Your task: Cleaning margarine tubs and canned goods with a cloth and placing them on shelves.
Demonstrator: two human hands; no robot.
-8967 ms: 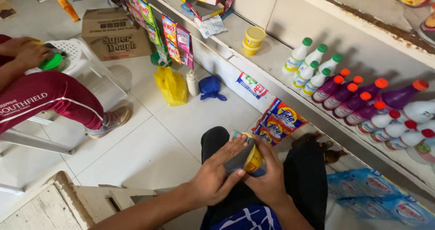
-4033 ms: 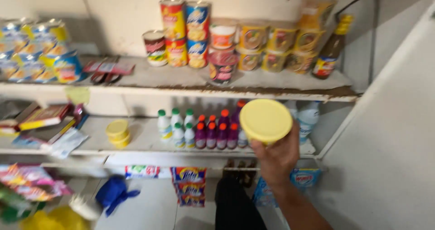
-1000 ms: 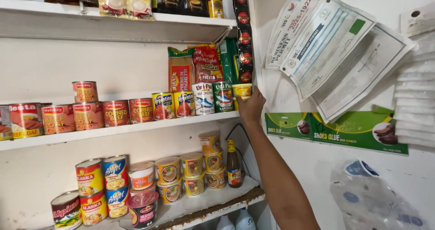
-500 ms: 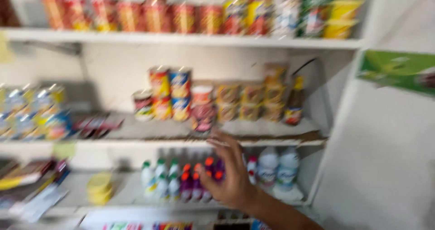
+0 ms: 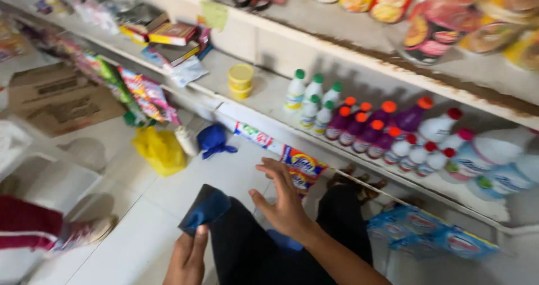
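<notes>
Left hand (image 5: 188,257) grips a blue cloth (image 5: 206,208) on the lap. Right hand (image 5: 283,198) is wide open, empty, just beside it. Loose pinch: cloth could slip to the floor (image 5: 224,173).

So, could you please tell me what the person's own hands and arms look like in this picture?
Both are bare. The left hand shows no glove, ring or watch; only it and the wrist are in frame. The right hand is ungloved too, with no ring visible on its fingers, and the right forearm is sleeveless as far as the picture's edge. No markings or bands show.
</notes>
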